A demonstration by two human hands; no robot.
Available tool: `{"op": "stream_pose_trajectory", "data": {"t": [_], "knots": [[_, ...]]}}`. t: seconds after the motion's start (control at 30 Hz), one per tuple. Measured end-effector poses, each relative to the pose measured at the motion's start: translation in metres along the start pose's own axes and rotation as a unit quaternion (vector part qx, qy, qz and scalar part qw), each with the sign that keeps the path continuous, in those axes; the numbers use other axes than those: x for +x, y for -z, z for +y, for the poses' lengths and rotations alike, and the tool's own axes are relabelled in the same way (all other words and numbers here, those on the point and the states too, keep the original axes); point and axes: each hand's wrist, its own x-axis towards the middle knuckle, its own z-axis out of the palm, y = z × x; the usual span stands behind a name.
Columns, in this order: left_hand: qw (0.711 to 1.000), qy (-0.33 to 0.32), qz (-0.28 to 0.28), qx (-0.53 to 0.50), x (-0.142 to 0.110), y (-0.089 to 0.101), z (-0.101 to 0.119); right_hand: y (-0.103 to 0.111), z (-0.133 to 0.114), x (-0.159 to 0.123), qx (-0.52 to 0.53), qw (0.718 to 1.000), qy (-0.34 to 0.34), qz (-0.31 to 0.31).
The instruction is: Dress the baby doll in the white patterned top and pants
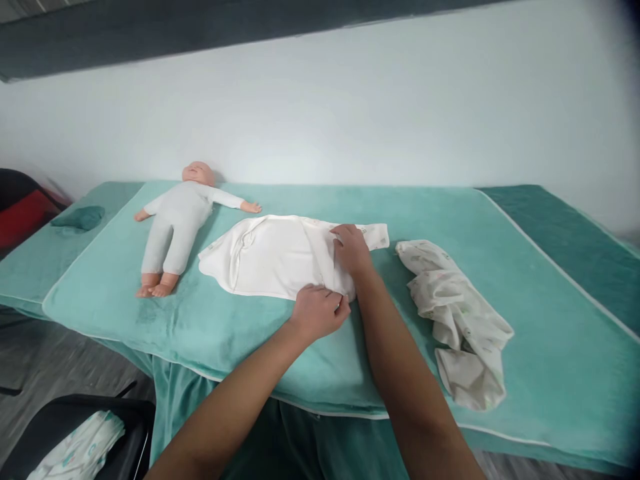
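Observation:
A white baby top (280, 260) lies spread flat on the green padded mat, one small-print sleeve reaching right. My left hand (321, 312) is closed at the top's near edge, fingers curled over the hem. Further back, my right hand (351, 248) has bent fingers and thumb gripping the cloth near its right end, beside the sleeve; the fingertips are partly hidden. Left of the top, a baby doll (183, 210) in a white bodysuit lies on its back, arms spread. To the right of my right arm sits a crumpled white printed baby garment (457, 320).
The green mat (560, 373) with white piping covers the table against a white wall (350, 113). Folded printed cloth (83, 447) rests on a black chair (133, 417) at lower left. A dark green item (80, 218) lies at the far left, near something red (25, 217).

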Motion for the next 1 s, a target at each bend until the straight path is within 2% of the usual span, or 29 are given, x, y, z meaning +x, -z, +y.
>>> {"op": "stream_pose_trajectory", "data": {"t": [0.07, 0.13, 0.23, 0.3, 0.33, 0.4, 0.43, 0.5, 0.57, 0.6, 0.7, 0.77, 0.83, 0.9, 1.0], "knots": [[0.997, 0.041, -0.009, -0.064, -0.001, 0.005, 0.0, 0.005, -0.005, -0.005, 0.016, 1.0, -0.001, 0.005], [0.99, 0.076, 0.011, -0.117, -0.009, 0.018, -0.006, 0.012, -0.01, -0.014, 0.034, 0.999, 0.0, 0.026], [0.979, 0.123, 0.073, -0.145, -0.04, 0.057, -0.035, 0.022, -0.02, -0.032, 0.043, 0.997, 0.008, 0.061], [0.965, 0.168, 0.143, -0.139, -0.068, 0.095, -0.068, 0.022, -0.035, -0.039, 0.022, 0.997, 0.013, 0.079], [0.949, 0.203, 0.21, -0.115, -0.083, 0.115, -0.088, 0.018, -0.047, -0.038, 0.017, 0.997, 0.011, 0.077], [0.9, 0.269, 0.342, -0.043, -0.108, 0.155, -0.132, -0.002, -0.078, -0.027, 0.033, 0.999, 0.018, 0.033], [0.878, 0.293, 0.377, -0.013, -0.117, 0.173, -0.156, -0.018, -0.098, -0.016, 0.048, 0.998, 0.028, -0.003], [0.859, 0.349, 0.372, 0.034, -0.131, 0.199, -0.202, -0.061, -0.142, 0.013, 0.082, 0.992, 0.034, -0.09], [0.855, 0.408, 0.318, 0.033, -0.136, 0.212, -0.243, -0.115, -0.185, 0.047, 0.117, 0.979, 0.046, -0.159], [0.856, 0.433, 0.282, 0.007, -0.136, 0.215, -0.261, -0.144, -0.203, 0.065, 0.123, 0.976, 0.067, -0.169], [0.861, 0.459, 0.178, -0.129, -0.128, 0.217, -0.302, -0.226, -0.242, 0.115, 0.12, 0.979, 0.087, -0.137], [0.861, 0.445, 0.157, -0.188, -0.116, 0.217, -0.324, -0.267, -0.251, 0.146, 0.098, 0.988, 0.062, -0.101], [0.855, 0.428, 0.163, -0.242, -0.1, 0.216, -0.345, -0.29, -0.251, 0.176, 0.08, 0.992, 0.024, -0.094], [0.828, 0.414, 0.157, -0.344, -0.083, 0.215, -0.364, -0.299, -0.245, 0.204, 0.066, 0.989, -0.027, -0.133], [0.735, 0.398, 0.115, -0.536, -0.058, 0.213, -0.386, -0.294, -0.236, 0.24, 0.068, 0.971, -0.072, -0.217]]}}
